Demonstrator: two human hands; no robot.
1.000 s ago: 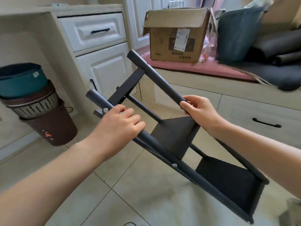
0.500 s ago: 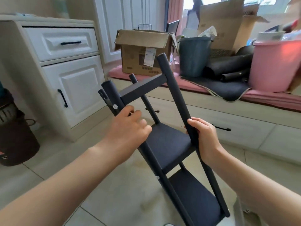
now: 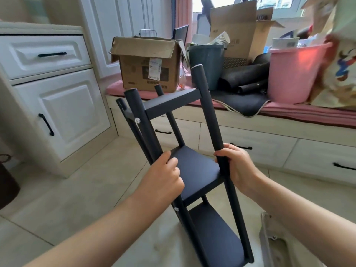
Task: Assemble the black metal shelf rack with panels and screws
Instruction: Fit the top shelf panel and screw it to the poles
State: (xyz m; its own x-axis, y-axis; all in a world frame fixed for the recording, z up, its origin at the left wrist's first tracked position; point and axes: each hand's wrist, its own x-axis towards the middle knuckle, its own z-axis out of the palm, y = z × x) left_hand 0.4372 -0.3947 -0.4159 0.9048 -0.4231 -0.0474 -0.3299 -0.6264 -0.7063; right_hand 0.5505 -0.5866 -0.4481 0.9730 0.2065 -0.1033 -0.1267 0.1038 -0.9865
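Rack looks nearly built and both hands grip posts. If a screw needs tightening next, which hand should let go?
Probably the left hand: the visible screws sit on its post. The right hand grips the opposite post and could steady the rack alone.

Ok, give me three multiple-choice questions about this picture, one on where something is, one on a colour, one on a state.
1. Where is the cardboard box?
A. on the pink-cushioned window seat
B. on the floor
C. inside the drawer

2. What colour is the bucket at right?
A. green
B. pink
C. white

3. How is the shelf rack held?
A. left hand only
B. lying untouched
C. both hands gripping posts

Answers: 1 A, it sits on the cushion; 2 B, plainly pink; 3 C, left hand and right hand each wrap a post.
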